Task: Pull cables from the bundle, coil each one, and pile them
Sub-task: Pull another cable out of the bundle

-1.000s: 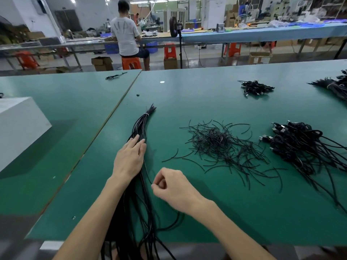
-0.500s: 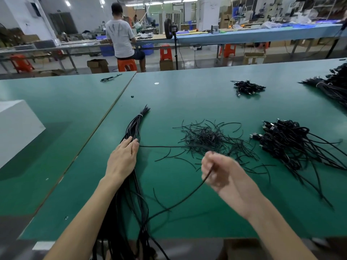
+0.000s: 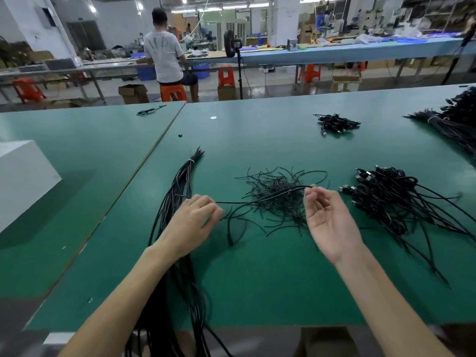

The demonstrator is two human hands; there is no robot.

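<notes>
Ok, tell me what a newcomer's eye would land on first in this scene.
First, the hands at the centre: the right hand pinches the end of a thin black cable that stretches across to the left hand, which sits at the long tied bundle running off the near table edge. Next, the tangle of short black pieces just behind the hands, and the heap of plugged cables to its right.

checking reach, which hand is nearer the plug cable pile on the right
Right. The right hand is just left of the pile, pinching a cable; the left hand is farther left, on the bundle.
</notes>
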